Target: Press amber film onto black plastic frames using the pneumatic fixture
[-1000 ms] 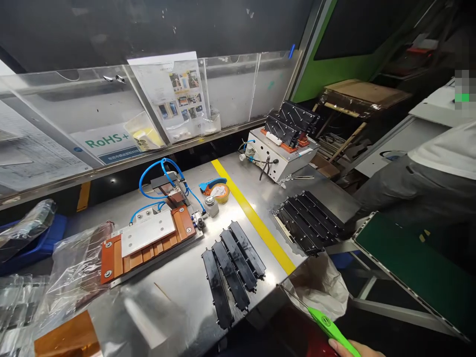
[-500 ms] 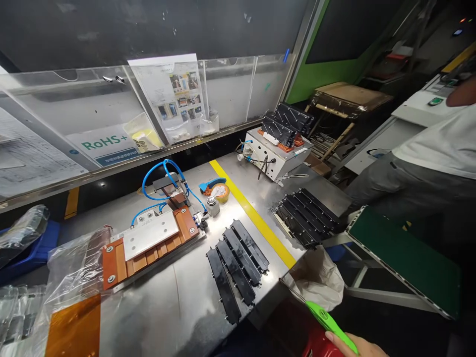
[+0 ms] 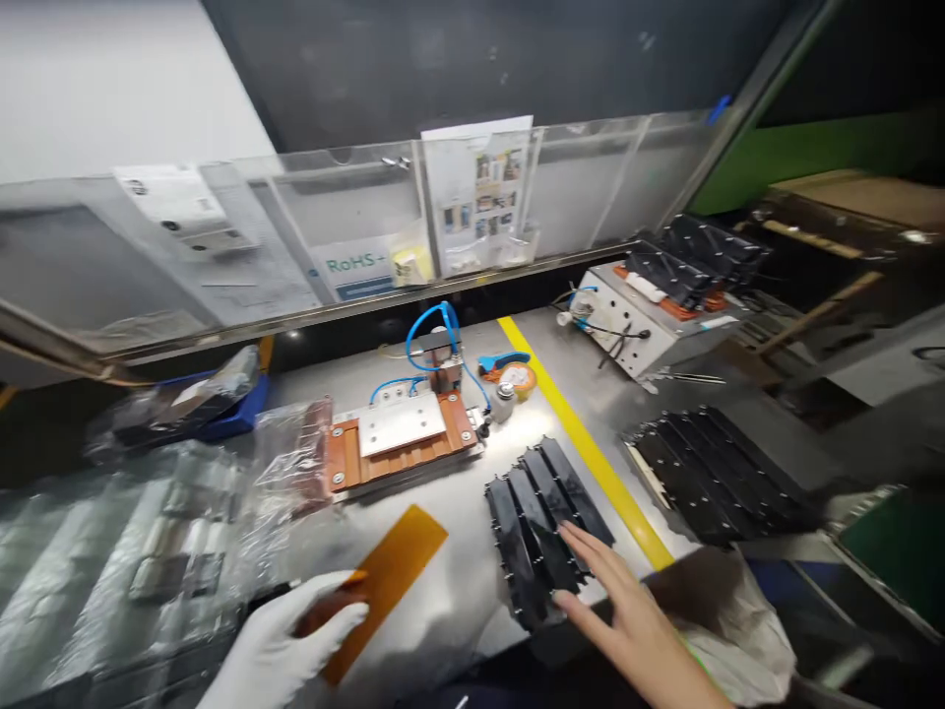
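Observation:
My left hand (image 3: 295, 630), in a white glove, pinches an amber plastic film sheet (image 3: 403, 561) between thumb and fingers above the metal bench. My bare right hand (image 3: 627, 611) reaches over several long black plastic strips (image 3: 528, 492), thumb and forefingers stretched out close to them; contact cannot be told. A sliver of a green-handled tool (image 3: 690, 650) shows along the far side of that hand, apparently tucked under the palm, its tip hidden. Behind the strips sits an orange-brown fixture (image 3: 346, 453) with a silver plate (image 3: 403, 423) and blue air hoses (image 3: 413, 335).
Clear plastic bags (image 3: 287, 453) and wrapped parts (image 3: 177, 551) lie at left. A tape roll (image 3: 517, 378) and small bottle (image 3: 503, 402) stand by the yellow line (image 3: 583, 443). Right of it are more black strips (image 3: 716, 473), a white metal box (image 3: 627, 345) and a paper-lined bin (image 3: 738, 611).
The view has swung left. My gloved left hand has come into view with the amber film lifted off the bench. My right hand has moved over the black strips.

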`<state>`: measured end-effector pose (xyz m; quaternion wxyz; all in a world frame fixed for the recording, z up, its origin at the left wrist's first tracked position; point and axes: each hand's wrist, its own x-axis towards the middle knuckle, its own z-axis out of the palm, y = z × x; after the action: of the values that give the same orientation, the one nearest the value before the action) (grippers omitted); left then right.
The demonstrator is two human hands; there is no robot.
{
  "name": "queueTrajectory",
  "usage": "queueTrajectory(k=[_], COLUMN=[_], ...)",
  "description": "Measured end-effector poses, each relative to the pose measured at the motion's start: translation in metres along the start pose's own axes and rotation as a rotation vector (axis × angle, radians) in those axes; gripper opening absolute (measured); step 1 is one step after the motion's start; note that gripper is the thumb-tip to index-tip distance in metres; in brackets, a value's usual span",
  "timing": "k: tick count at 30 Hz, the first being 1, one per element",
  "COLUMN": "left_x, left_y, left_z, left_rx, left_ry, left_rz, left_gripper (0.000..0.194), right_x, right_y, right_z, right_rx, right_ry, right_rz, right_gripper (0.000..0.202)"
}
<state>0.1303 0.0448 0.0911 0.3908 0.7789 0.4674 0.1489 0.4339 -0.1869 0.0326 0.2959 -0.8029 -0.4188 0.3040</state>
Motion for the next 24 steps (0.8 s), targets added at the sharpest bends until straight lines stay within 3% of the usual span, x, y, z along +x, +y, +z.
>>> queueTrajectory(k=[3, 6, 8, 11, 13, 15, 17, 20, 22, 24], left_x=[0.003, -0.001, -0.008, -0.018, -0.023, -0.026, -0.026, -0.023, -0.021, -0.019], left_y=[0.014, 0.016, 0.011, -0.001, -0.012, -0.022, -0.03, -0.037, -0.04, -0.042], left_z=[0.002, 0.003, 0.006, 0.019, 0.03, 0.038, 0.041, 0.037, 0.035, 0.034], left_rx=[-0.239, -0.528, -0.749, -0.904, -0.892, -0.823, -0.721, -0.556, -0.463, -0.391], left_ry=[-0.194, -0.098, -0.021, -0.035, -0.063, -0.055, -0.055, -0.057, 0.012, 0.084], left_rz=[-0.08, -0.207, -0.303, -0.427, -0.503, -0.517, -0.42, -0.093, 0.111, 0.224], left_gripper=[0.032, 0.042, 0.055, 0.062, 0.06, 0.056, 0.048, 0.034, 0.026, 0.018], right_x=[0.039, 0.059, 0.066, 0.073, 0.075, 0.073, 0.066, 0.054, 0.049, 0.046], right_y=[-0.095, -0.149, -0.155, -0.139, -0.127, -0.124, -0.133, -0.162, -0.178, -0.185], right_z=[0.025, 0.049, 0.063, 0.083, 0.094, 0.102, 0.107, 0.112, 0.116, 0.12], right_rx=[0.314, 0.594, 0.737, 0.797, 0.64, 0.357, 0.084, -0.11, -0.119, -0.085], right_ry=[-0.184, -0.245, -0.178, -0.057, 0.092, 0.287, 0.333, 0.13, 0.065, 0.063], right_rz=[-0.165, -0.117, -0.049, 0.026, -0.021, -0.198, -0.487, -0.845, -0.91, -0.89], right_gripper=[0.071, 0.036, 0.031, 0.041, 0.048, 0.049, 0.043, 0.034, 0.032, 0.029])
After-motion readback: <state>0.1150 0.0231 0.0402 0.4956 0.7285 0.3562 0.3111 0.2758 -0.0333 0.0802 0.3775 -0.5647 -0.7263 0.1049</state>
